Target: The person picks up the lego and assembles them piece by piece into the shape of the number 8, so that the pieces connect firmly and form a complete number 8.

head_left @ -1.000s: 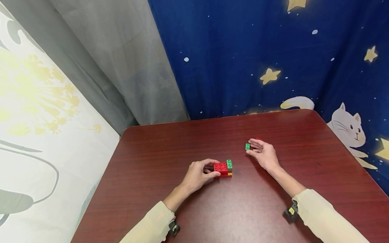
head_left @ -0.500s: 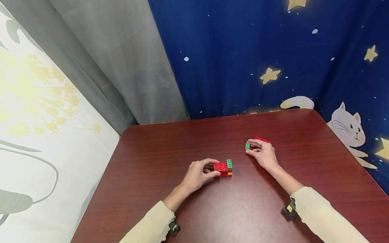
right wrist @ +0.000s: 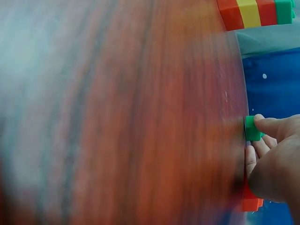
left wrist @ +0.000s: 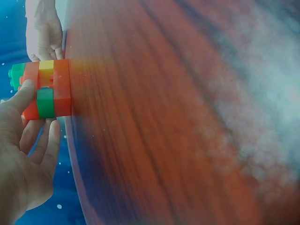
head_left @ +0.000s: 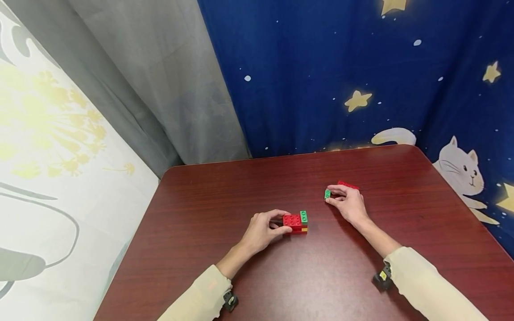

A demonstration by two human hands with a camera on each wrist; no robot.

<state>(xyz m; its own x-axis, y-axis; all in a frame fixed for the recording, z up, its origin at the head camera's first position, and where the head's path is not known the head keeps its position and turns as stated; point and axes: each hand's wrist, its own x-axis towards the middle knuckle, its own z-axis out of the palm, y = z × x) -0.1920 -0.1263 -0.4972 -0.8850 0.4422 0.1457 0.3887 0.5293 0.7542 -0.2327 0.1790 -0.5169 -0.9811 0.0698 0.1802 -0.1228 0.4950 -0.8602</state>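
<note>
My left hand (head_left: 259, 230) grips the left end of a stack of toy building bricks (head_left: 292, 221), thumb on the near side and fingers behind. Seen in the left wrist view, the stack (left wrist: 62, 86) has red layers at bottom and top, yellow and green bricks between them, and a green brick (left wrist: 18, 75) above. Farther right, my right hand (head_left: 348, 204) pinches a small green brick (head_left: 327, 194) between thumb and fingers at the tabletop. Behind that hand lies a red brick (head_left: 347, 184), partly hidden by it; the right wrist view shows its end (right wrist: 252, 204) below the fingers.
The dark red wooden table (head_left: 192, 196) has rounded far corners. Past its far edge hang a blue star-patterned curtain (head_left: 305, 80) and a grey curtain (head_left: 152, 71). A white printed cloth (head_left: 60, 178) hangs along the left side.
My right hand has shifted slightly left and closed its thumb and fingers on the small green brick, baring more of the red brick behind. The left hand keeps its grip on the stack.
</note>
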